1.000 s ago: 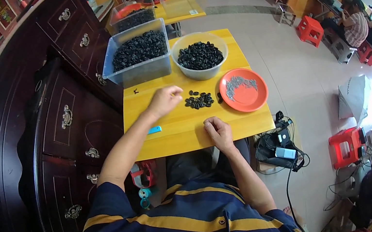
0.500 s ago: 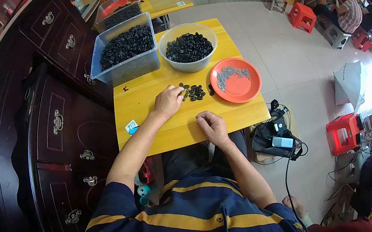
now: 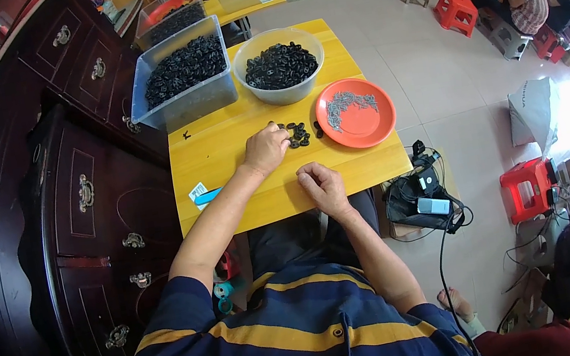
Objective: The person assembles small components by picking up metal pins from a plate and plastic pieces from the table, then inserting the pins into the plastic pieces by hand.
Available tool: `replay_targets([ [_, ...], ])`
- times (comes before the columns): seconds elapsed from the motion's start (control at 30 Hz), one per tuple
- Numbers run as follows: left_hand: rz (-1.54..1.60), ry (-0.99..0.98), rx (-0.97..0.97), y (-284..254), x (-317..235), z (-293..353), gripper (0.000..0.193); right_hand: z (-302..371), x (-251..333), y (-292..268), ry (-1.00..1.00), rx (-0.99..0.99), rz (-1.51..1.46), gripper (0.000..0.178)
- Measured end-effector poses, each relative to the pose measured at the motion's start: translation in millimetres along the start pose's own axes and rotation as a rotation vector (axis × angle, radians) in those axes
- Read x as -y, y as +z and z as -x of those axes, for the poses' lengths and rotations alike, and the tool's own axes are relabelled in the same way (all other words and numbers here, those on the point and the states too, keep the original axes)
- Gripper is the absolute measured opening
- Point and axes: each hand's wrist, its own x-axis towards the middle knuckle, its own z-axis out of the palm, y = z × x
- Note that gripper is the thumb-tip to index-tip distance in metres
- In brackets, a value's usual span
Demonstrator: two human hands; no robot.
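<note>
My left hand (image 3: pixel 266 148) is over the yellow table with its fingers bent together at the left side of a small loose group of black oval pieces (image 3: pixel 299 134). Its fingertips reach those pieces; whether one is pinched is hidden. Close to the table's front edge, my right hand (image 3: pixel 323 188) rests with its fingers curled in, and anything inside them is out of sight. An orange-red plate (image 3: pixel 368 132) to the right carries small thin grey pieces (image 3: pixel 342 103). Behind the group stands a translucent round tub (image 3: pixel 264 95) filled with black oval pieces (image 3: pixel 280 66).
A clear rectangular bin (image 3: pixel 201 101) of black pieces occupies the back left of the yellow table (image 3: pixel 223 166). A blue-handled tool (image 3: pixel 207 197) lies by my left forearm. Dark cabinets (image 3: pixel 102 186) flank the left side. A black bag with cables (image 3: pixel 414 205) is right of the table.
My left hand has shifted slightly to the right over the black pieces, covering part of the group. My right hand stays curled at the front edge. The whole view has shifted a little.
</note>
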Motion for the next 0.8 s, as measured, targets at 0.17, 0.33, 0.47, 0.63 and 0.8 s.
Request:
replay_targets([
  [0.17,-0.005,-0.006,-0.028,-1.4,-4.2,-4.0,0.010,-2.8,-2.8,0.3,0.010,0.003,-0.064,0.013],
  [0.33,0.119,0.010,-0.089,-6.9,-13.8,2.0,0.009,-2.1,-3.4,-0.8,0.069,-0.044,-0.157,0.016],
  [0.47,0.400,0.018,-0.048,-20.8,-48.6,14.1,0.008,-5.2,-8.9,-3.1,0.161,-0.107,-0.391,0.015],
  [0.63,0.442,0.018,-0.026,-23.9,-72.3,24.9,0.005,-10.1,-12.5,-14.1,0.185,-0.095,-0.668,0.016],
  [0.8,0.373,0.160,-0.081,-21.8,-81.7,17.8,0.004,-12.5,-10.7,-16.5,0.236,-0.157,-0.794,0.017],
])
